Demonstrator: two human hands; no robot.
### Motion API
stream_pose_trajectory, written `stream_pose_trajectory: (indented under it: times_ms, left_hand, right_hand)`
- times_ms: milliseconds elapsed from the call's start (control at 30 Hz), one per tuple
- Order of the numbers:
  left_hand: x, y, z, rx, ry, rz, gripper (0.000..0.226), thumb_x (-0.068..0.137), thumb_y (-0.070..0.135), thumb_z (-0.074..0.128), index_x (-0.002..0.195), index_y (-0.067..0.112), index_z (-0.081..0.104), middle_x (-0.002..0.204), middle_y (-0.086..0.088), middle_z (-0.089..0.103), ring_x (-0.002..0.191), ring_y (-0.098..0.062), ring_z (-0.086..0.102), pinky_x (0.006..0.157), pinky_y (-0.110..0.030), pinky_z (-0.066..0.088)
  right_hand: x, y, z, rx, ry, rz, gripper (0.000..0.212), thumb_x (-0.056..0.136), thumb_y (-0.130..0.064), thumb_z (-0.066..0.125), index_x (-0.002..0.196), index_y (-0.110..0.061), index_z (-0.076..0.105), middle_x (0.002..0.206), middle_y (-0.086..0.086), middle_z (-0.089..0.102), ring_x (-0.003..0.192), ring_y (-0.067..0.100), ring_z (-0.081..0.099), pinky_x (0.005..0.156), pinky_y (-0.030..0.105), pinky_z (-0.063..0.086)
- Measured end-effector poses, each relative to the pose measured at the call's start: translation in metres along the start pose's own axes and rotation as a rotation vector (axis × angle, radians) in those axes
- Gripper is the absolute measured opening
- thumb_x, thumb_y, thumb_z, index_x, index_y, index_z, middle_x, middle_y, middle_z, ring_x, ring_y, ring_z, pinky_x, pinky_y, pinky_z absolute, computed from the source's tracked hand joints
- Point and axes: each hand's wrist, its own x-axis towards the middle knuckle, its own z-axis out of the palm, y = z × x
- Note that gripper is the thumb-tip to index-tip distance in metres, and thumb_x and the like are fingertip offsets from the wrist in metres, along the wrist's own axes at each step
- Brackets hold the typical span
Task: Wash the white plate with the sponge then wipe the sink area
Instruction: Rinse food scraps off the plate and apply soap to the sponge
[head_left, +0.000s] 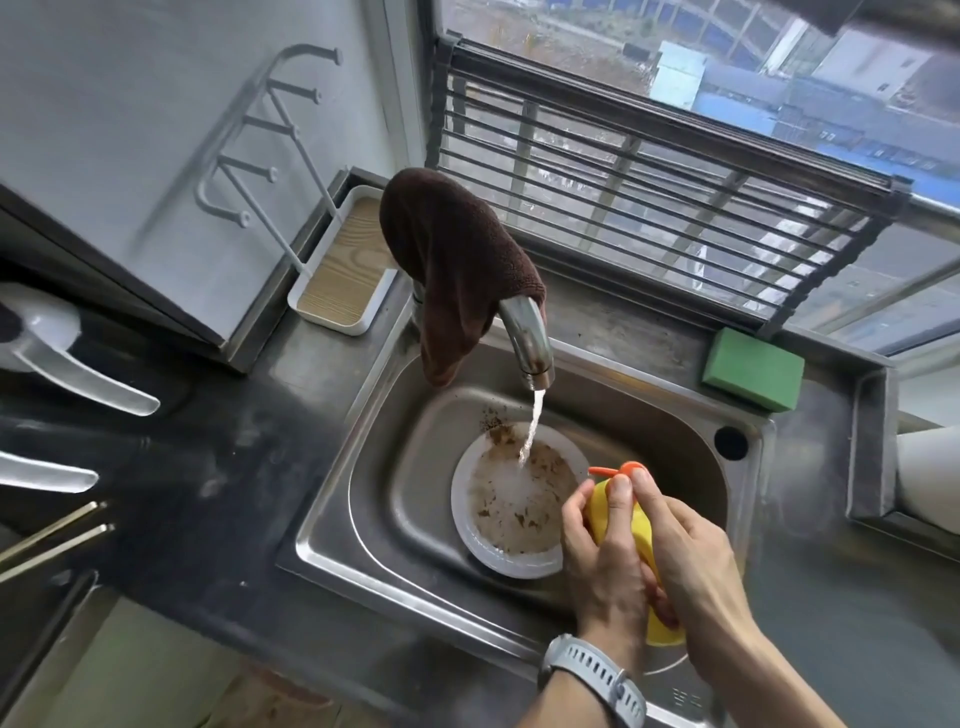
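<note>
Your white plate (511, 506) lies flat in the sink (332, 519) basin, a bit left of centre, rim up. Its inside is smeared w/ brown residue, thickest at the far edge and in specks across the bottom; a cloudy pool of water covers the middle. The tap stream (532, 428) lands on the plate's far half. The near-right rim is hidden behind your left hand (605, 556). Your green sponge (753, 371) is a rectangular block, dry-looking, lying flat on the worktop ledge at the sink's far-right corner, well apart from the plate, nothing touching it.
</note>
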Motion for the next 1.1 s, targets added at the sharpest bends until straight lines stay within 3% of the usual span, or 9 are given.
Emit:
stream_pose_trajectory:
  times_ms: [100, 300, 400, 500, 567, 633, 700, 800, 1100]
  left_hand:
    - [-0.005, 0.000, 0.001, 0.023, -0.031, 0.018, 0.065, 0.072, 0.077, 0.067, 0.123, 0.039, 0.057, 0.118, 0.008, 0.068, 0.104, -0.012, 0.069, 0.089, -0.035, 0.060]
    - [-0.018, 0.005, 0.005, 0.081, -0.115, 0.123, 0.068, 0.067, 0.081, 0.067, 0.120, 0.039, 0.058, 0.117, 0.007, 0.070, 0.103, -0.012, 0.070, 0.089, -0.036, 0.060]
    - [-0.032, 0.015, 0.015, 0.160, -0.251, 0.284, 0.053, 0.075, 0.081, 0.059, 0.117, 0.048, 0.060, 0.119, 0.009, 0.069, 0.107, -0.013, 0.070, 0.092, -0.043, 0.058]
    - [-0.045, 0.027, 0.046, 0.189, -0.381, 0.321, 0.048, 0.081, 0.080, 0.055, 0.121, 0.054, 0.058, 0.129, 0.009, 0.064, 0.117, -0.018, 0.065, 0.096, -0.049, 0.055]
    - [-0.050, 0.034, 0.074, 0.206, -0.442, 0.293, 0.049, 0.084, 0.077, 0.055, 0.126, 0.052, 0.057, 0.133, 0.006, 0.063, 0.121, -0.024, 0.064, 0.098, -0.055, 0.053]
    - [-0.047, 0.034, 0.103, 0.239, -0.479, 0.289, 0.047, 0.088, 0.072, 0.055, 0.128, 0.048, 0.058, 0.134, 0.003, 0.064, 0.123, -0.027, 0.063, 0.100, -0.058, 0.051]
    - [-0.037, 0.029, 0.128, 0.302, -0.501, 0.302, 0.043, 0.088, 0.070, 0.054, 0.125, 0.049, 0.061, 0.133, 0.004, 0.066, 0.124, -0.023, 0.063, 0.102, -0.056, 0.050]
    - [-0.017, 0.022, 0.159, 0.395, -0.513, 0.297, 0.039, 0.082, 0.069, 0.053, 0.116, 0.054, 0.064, 0.132, 0.005, 0.067, 0.122, -0.018, 0.064, 0.107, -0.049, 0.049]
    - [-0.007, 0.043, 0.194, 0.634, -0.513, 0.385, 0.039, 0.097, 0.047, 0.046, 0.131, 0.032, 0.061, 0.129, 0.002, 0.068, 0.114, -0.013, 0.065, 0.103, -0.041, 0.052]
  right_hand:
    - [-0.006, -0.004, -0.002, 0.043, 0.004, 0.033, 0.056, 0.078, -0.079, 0.051, 0.095, -0.032, 0.074, 0.094, -0.002, 0.072, 0.090, 0.019, 0.067, 0.062, 0.032, 0.054]
    - [-0.022, -0.017, -0.020, 0.135, 0.035, 0.075, 0.046, 0.074, -0.078, 0.057, 0.077, -0.038, 0.078, 0.092, -0.002, 0.071, 0.091, 0.022, 0.068, 0.064, 0.034, 0.057]
    - [-0.035, -0.035, -0.059, 0.292, 0.070, 0.099, 0.039, 0.077, -0.068, 0.064, 0.079, -0.032, 0.080, 0.094, -0.001, 0.073, 0.092, 0.019, 0.067, 0.065, 0.030, 0.056]
    - [-0.043, -0.053, -0.105, 0.392, 0.163, 0.101, 0.051, 0.076, -0.072, 0.064, 0.084, -0.024, 0.080, 0.080, -0.002, 0.072, 0.076, 0.019, 0.065, 0.059, 0.027, 0.055]
    - [-0.038, -0.066, -0.132, 0.431, 0.242, 0.075, 0.062, 0.073, -0.078, 0.062, 0.091, -0.021, 0.077, 0.081, -0.002, 0.070, 0.071, 0.018, 0.065, 0.062, 0.027, 0.056]
    - [-0.025, -0.079, -0.154, 0.483, 0.324, 0.047, 0.072, 0.069, -0.084, 0.061, 0.096, -0.019, 0.074, 0.083, 0.001, 0.065, 0.064, 0.015, 0.063, 0.053, 0.023, 0.052]
    - [-0.005, -0.091, -0.170, 0.497, 0.409, 0.013, 0.070, 0.074, -0.081, 0.061, 0.088, -0.013, 0.069, 0.075, 0.006, 0.063, 0.055, 0.015, 0.059, 0.044, 0.021, 0.040]
    - [0.025, -0.109, -0.186, 0.467, 0.484, -0.033, 0.066, 0.078, -0.078, 0.058, 0.076, -0.012, 0.065, 0.060, 0.009, 0.061, 0.043, 0.017, 0.049, 0.043, 0.024, 0.034]
    - [0.059, -0.120, -0.224, 0.416, 0.444, -0.081, 0.050, 0.080, -0.064, 0.067, 0.084, -0.014, 0.064, 0.063, 0.004, 0.059, 0.044, 0.012, 0.043, 0.042, 0.023, 0.034]
